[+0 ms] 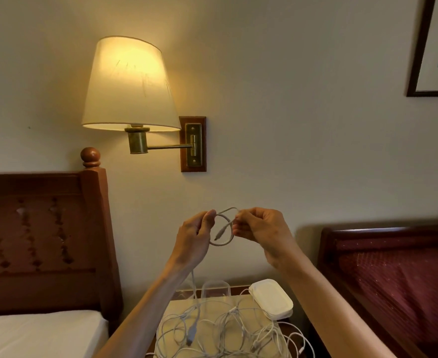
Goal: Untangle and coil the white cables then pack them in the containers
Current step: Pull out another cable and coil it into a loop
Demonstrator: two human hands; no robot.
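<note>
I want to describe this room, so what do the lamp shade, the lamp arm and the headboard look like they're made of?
Lamp shade: likely fabric or paper, matte cream; light glows through it and faint creases show.
Lamp arm: probably brass or brass-plated metal; a dull yellow sheen, matching its wall plate.
Headboard: looks like dark reddish wood with a glossy varnish, given its turned knob and carved cut-outs.

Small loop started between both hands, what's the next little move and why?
Probably wrap another turn: the left hand and right hand pinch one small loop of thin white cable, its tail still trailing down to the tangled white cable pile on the bedside table.
</note>
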